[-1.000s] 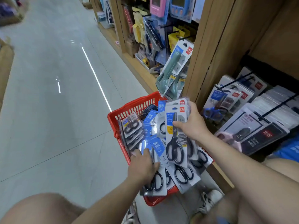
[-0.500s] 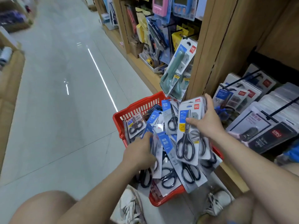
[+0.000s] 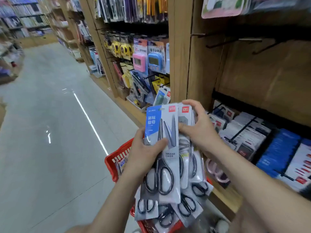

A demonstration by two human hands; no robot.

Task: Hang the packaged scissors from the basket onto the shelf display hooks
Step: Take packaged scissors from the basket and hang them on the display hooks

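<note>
I hold a fanned stack of packaged scissors [image 3: 170, 148] upright above the red basket [image 3: 116, 158]. My left hand [image 3: 144, 155] grips the front pack, blue and white with black-handled scissors, thumb across its face. My right hand [image 3: 198, 130] pinches the packs behind it near their tops. More scissor packs [image 3: 185, 207] lie in the basket below, which my arms mostly hide. Bare black display hooks [image 3: 218, 44] stick out from the wooden shelf panel at the upper right.
Lower hooks at the right carry stacked packs [image 3: 244, 132] and blue packages [image 3: 277, 152]. A wooden post [image 3: 180, 56] divides this bay from hanging timers and tape measures [image 3: 143, 59]. The grey aisle floor [image 3: 50, 132] stretches left. A low wooden ledge [image 3: 223, 199] borders the basket.
My view has tilted up toward the shelves. Both hands have risen out of the basket, and my left hand now holds a blue-and-white pack against the stack in my right hand.
</note>
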